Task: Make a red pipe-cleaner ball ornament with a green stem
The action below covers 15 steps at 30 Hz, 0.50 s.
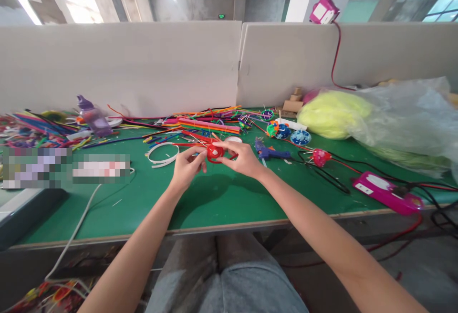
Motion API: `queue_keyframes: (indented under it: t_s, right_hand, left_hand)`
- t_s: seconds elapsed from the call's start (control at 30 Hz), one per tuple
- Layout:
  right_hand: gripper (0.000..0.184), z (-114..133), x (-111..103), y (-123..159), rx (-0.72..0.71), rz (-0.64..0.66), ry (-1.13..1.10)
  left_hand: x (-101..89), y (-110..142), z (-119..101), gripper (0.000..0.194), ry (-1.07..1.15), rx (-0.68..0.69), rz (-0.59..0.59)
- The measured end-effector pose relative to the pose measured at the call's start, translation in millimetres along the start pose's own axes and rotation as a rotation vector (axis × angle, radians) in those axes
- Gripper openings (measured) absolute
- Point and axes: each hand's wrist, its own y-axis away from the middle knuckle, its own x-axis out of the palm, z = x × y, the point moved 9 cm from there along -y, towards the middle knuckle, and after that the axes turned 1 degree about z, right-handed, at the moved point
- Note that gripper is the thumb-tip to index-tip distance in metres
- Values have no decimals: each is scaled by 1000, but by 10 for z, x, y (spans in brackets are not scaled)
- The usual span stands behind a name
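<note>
A small round red piece (215, 152), with a pale spot in its middle and thin pins sticking up from it, is held above the green table. My right hand (240, 158) grips it from the right, thumb below and fingers above. At its left edge, my left hand (189, 166) pinches with thumb and forefinger; whether it grips the red piece itself or a pin is too small to tell. Behind the hands lie red pipe cleaners (196, 136). A blue glue gun (270, 151) rests to the right of my right hand.
A white strip loop (162, 155) lies left of my hands. Beyond are bundled pipe cleaners (211, 126), a purple bottle (93, 116) and pinned balls (300, 137). A red pinned ball (319, 157), a magenta power strip (386, 193), cables and plastic bags (404, 117) occupy the right.
</note>
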Motion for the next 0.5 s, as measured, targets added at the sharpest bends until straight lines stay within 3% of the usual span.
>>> queue_keyframes:
  t_s: [0.5]
  right_hand:
    - [39, 10, 30, 3, 15, 17, -28]
  left_hand:
    - [61, 3, 54, 24, 212, -109, 41]
